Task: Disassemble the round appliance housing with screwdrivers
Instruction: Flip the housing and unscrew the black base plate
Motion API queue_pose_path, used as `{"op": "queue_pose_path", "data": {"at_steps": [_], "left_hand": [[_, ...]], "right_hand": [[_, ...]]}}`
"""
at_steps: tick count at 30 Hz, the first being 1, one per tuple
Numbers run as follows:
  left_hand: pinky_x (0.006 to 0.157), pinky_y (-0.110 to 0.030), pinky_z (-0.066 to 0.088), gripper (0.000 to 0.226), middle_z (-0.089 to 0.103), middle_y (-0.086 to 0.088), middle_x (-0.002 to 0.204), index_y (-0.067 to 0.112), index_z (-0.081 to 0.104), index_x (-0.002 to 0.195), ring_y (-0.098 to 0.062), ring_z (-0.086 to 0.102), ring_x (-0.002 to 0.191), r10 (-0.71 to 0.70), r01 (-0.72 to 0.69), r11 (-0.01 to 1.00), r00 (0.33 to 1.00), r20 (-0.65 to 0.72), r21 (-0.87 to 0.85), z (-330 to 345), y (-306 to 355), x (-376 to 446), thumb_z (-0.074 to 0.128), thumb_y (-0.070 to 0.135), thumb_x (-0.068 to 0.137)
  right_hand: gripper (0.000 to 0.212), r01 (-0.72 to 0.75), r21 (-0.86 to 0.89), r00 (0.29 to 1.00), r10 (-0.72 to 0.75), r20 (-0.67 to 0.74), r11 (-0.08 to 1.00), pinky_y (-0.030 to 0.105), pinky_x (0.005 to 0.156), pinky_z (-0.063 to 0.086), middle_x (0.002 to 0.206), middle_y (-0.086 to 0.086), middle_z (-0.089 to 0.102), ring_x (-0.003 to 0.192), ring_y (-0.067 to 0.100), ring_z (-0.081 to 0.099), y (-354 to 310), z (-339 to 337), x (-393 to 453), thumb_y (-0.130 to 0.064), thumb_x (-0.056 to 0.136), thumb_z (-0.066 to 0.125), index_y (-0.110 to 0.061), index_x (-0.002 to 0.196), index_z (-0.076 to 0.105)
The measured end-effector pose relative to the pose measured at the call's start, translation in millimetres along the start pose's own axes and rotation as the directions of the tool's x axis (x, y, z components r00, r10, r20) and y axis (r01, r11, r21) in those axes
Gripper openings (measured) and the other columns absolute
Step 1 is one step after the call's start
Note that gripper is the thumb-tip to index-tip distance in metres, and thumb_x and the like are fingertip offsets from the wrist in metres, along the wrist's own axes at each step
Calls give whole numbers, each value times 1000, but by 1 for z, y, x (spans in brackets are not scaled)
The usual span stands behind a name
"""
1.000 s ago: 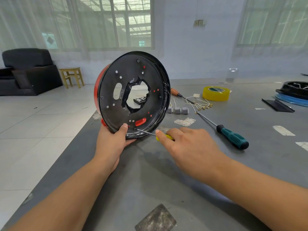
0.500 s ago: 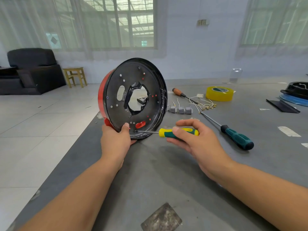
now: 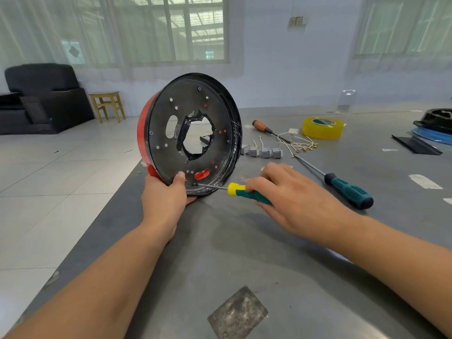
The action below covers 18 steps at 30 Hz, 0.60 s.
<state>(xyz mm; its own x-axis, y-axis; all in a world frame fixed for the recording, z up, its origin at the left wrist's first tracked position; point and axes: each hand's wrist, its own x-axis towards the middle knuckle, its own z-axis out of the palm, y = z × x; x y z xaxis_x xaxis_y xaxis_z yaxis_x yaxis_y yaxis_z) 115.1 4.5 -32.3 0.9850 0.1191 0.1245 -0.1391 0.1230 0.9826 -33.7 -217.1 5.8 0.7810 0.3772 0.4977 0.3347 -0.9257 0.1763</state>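
Observation:
The round housing [image 3: 220, 113], black inside with a red outer shell, stands on edge near the left edge of the grey table [image 3: 244, 265]. My left hand [image 3: 166, 199] grips its lower rim, thumb on the black face. My right hand [image 3: 291, 199] holds a small screwdriver with a yellow and green handle [image 3: 241, 190]. Its thin metal tip sits at a screw hole low on the black face, just right of my left thumb.
On the table behind lie a larger teal-handled screwdriver [image 3: 347, 189], an orange-handled tool [image 3: 263, 127], a yellow tape roll [image 3: 321, 127], grey connectors with wires [image 3: 265, 151], and black and blue parts [image 3: 434, 124] at far right. A dark patch [image 3: 238, 314] marks the near table.
The housing has stayed on edge in my left hand. My right hand has shifted its grip along the screwdriver handle while the tip stays at the lower screw hole.

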Motion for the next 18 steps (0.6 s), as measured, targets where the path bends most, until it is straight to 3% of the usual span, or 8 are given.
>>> {"op": "queue_pose_path", "data": {"at_steps": [2, 4, 7, 10, 12, 15, 16, 18], "left_hand": [[78, -46, 67, 34, 71, -2, 125, 19, 57, 134, -25, 77, 96, -5, 5, 1000, 1000, -3, 18, -1, 0, -1, 67, 17, 102], [78, -47, 67, 35, 71, -2, 126, 19, 57, 135, -26, 77, 98, -8, 8, 1000, 1000, 3, 13, 0, 1, -2, 67, 16, 102], [78, -48, 67, 37, 70, -4, 127, 18, 56, 137, -28, 76, 101, -15, 15, 1000, 1000, 4, 1, 0, 1, -3, 67, 14, 102], [78, -48, 67, 35, 70, -5, 128, 17, 56, 136, -28, 76, 100, -14, 13, 1000, 1000, -11, -17, -1, 2, -2, 66, 14, 102], [77, -47, 67, 35, 70, -4, 126, 18, 55, 134, -27, 76, 100, -4, 4, 1000, 1000, -14, -10, -1, 1, -2, 66, 15, 102], [77, -46, 67, 34, 71, 0, 122, 22, 55, 131, -24, 76, 98, 17, -17, 1000, 1000, -8, 7, 0, 1, -2, 69, 20, 100], [77, -45, 67, 32, 72, 2, 120, 24, 56, 129, -22, 76, 98, 22, -22, 1000, 1000, -5, 2, 0, 0, -2, 70, 21, 100], [77, -45, 67, 28, 72, 6, 116, 29, 57, 125, -22, 76, 99, 37, -37, 999, 999, 2, 4, 0, 0, -2, 70, 23, 100]], "right_hand": [[38, -99, 174, 995, 103, -15, 980, 20, 82, 41, 107, -8, 47, 92, 8, 47, 0, 3, -1, -35, 97, 65, -28, 131, 49], [36, -324, 473, 935, 354, 27, 820, 10, 77, 37, 100, -20, 50, 92, -1, 50, -7, 5, -1, -50, 96, 60, -37, 126, 46], [29, -504, 761, 760, 629, 164, 410, 13, 72, 48, 93, -14, 67, 88, 4, 62, -14, 14, 3, -51, 87, 74, -38, 108, 58], [55, -354, 923, 626, 696, 352, -148, 30, 79, 55, 101, -2, 71, 82, 14, 65, -23, 18, 8, -48, 61, 91, -21, 103, 68], [60, -227, 888, 599, 662, 450, -399, 22, 75, 56, 96, 3, 70, 78, 9, 64, -24, 20, 10, -45, 54, 90, -13, 101, 71], [64, -326, 870, 581, 647, 493, -370, 28, 77, 62, 96, 9, 72, 77, 16, 69, -26, 19, 13, -58, 71, 75, -6, 107, 68], [67, -408, 862, 581, 642, 500, -302, 31, 68, 63, 90, 12, 75, 70, 19, 70, -27, 17, 13, -66, 76, 66, -8, 110, 65], [65, -602, 797, 597, 638, 486, -44, 25, 43, 50, 67, 9, 73, 49, 14, 63, -26, 12, 12, -80, 86, 43, -21, 108, 59]]}}
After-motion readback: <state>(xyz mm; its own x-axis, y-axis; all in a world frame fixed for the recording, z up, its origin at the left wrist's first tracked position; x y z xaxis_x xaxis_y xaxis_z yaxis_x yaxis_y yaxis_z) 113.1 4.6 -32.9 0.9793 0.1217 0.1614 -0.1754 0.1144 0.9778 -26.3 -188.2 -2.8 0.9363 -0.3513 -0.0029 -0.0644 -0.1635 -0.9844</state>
